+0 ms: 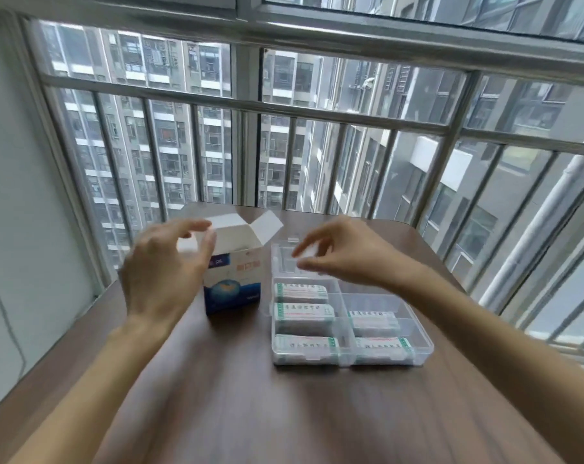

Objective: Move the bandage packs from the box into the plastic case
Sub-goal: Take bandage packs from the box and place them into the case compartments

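A white and blue cardboard box (233, 279) stands upright on the brown table (250, 413) with its top flaps open. Right of it lies a clear plastic case (421, 333) with its lid (284, 259) raised at the back. Several bandage packs lie in its compartments, among them one at the front left (305, 346) and one at the right (372, 319). My left hand (165, 269) hovers beside the box's left side, fingers spread and holding nothing. My right hand (344, 251) hangs above the case's far end, fingers loosely bent, nothing seen in it.
The table's far edge meets a metal window railing (317, 112) with glass behind it. A white wall (22, 229) with a thin cable stands at the left. Bare tabletop lies in front of the box and case.
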{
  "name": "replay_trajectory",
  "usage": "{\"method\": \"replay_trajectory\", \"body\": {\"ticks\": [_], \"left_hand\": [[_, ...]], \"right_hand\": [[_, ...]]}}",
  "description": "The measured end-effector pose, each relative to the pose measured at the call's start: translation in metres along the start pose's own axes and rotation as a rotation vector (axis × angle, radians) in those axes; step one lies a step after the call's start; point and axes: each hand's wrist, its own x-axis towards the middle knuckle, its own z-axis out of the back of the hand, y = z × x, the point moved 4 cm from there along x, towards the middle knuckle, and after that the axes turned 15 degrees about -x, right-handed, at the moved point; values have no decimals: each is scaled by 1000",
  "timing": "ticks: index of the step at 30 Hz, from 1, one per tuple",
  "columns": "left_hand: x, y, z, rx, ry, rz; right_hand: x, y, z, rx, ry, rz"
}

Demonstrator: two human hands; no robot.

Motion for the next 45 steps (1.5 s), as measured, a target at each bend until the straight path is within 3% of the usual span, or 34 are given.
{"method": "replay_trajectory", "body": {"ticks": [4, 7, 11, 14, 16, 20, 25, 31, 42, 45], "left_hand": [[-9, 22, -7, -55, -16, -67], [-11, 38, -8, -264, -65, 116], [-15, 55, -19, -596, -18, 448], [-18, 53, -20, -729, -14, 465], [-22, 51, -20, -668, -5, 397], [-24, 53, -16, -601, -3, 351], [-27, 38, -20, -780, 215, 287], [-30, 33, -24, -823, 194, 296], [-39, 27, -21, -729, 116, 180], [-38, 25, -21, -765, 118, 193]], "right_hand": [[26, 43, -26, -363, -218, 226], [37, 47, -48, -558, -290, 279], [29, 36, -56, -442, -497, 249], [24, 34, -64, -428, -568, 266], [25, 34, -65, -406, -564, 260], [28, 39, -40, -217, -379, 104], [27, 53, -33, -297, -366, 54], [29, 54, -59, -411, -329, -15], [25, 51, -73, -391, -247, 22], [25, 55, -72, -425, -298, 91]]}}
